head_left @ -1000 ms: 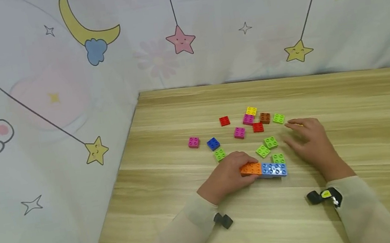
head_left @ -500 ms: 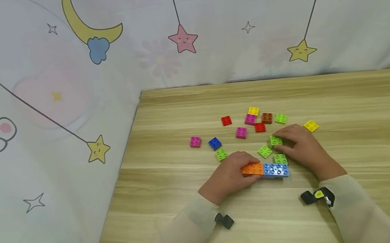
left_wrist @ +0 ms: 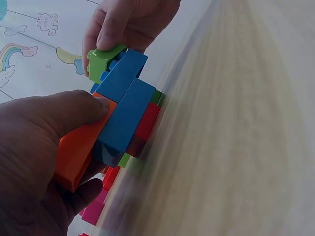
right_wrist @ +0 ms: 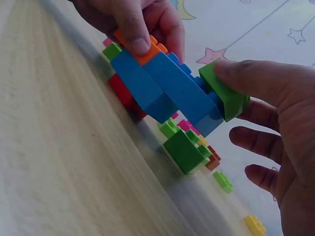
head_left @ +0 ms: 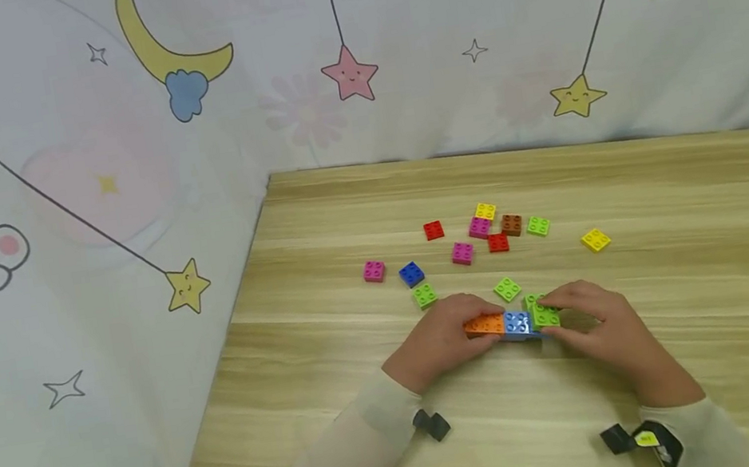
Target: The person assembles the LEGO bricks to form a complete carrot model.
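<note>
My left hand [head_left: 442,336] pinches an orange toy brick [head_left: 485,325], thumb on its near side. A light blue brick [head_left: 517,323] adjoins it on the right. In the left wrist view, another blue brick [left_wrist: 127,118] lies beneath, with a red brick [left_wrist: 146,123] under that. Thumb and fingers of my right hand [head_left: 602,324] pinch a green brick [head_left: 544,315] at the blue brick's right end. The right wrist view shows this green brick [right_wrist: 221,91] tilted at the blue studs. A second green brick [right_wrist: 184,150] stands on the table below the overhanging end.
Loose bricks lie beyond the hands on the wooden table [head_left: 716,279]: a green one [head_left: 507,289], a blue one [head_left: 412,274], several pink and red ones, a brown one [head_left: 511,225] and a yellow one [head_left: 596,240] at the right. A patterned curtain [head_left: 429,112] hangs behind.
My right hand has picked up a green brick from the table and carried it to the blue brick's right end. A yellow brick shows where that hand was. My left hand keeps its hold.
</note>
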Demonstrator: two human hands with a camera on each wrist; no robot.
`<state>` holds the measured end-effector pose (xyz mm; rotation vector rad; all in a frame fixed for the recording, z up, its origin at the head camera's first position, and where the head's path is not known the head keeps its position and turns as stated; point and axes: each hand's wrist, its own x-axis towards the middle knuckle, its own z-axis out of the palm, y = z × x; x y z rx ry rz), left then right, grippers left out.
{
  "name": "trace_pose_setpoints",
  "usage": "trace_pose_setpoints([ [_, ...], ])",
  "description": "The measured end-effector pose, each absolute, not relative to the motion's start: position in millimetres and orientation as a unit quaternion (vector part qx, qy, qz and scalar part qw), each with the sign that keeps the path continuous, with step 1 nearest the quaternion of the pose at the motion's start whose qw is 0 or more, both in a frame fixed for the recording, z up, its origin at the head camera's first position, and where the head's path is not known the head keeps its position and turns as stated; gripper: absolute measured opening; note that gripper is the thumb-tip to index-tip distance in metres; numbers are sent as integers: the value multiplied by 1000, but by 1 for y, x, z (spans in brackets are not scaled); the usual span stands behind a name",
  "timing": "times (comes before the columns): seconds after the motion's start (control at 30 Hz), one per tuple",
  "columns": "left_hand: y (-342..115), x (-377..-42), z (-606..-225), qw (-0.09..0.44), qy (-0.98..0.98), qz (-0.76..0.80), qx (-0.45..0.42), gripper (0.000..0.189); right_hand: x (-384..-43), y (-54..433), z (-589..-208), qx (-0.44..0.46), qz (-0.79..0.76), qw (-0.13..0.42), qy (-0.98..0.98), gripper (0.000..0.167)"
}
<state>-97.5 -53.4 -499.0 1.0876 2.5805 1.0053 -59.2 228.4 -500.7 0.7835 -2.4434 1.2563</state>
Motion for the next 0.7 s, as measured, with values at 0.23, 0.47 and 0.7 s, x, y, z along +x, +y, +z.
trace_pose_setpoints([
  [0.23,-54,-98,-499,92,865,338,361,38,-49,224,-499,241,433,126,-859,44],
  [0.47,-54,-98,-499,95,869,331,354,38,-42,203,-493,86,468,88,-875,14],
  [0.7,-53,-97,-498,101,870,333,350,39,-41,195,-472,-70,464,-61,-881,49],
])
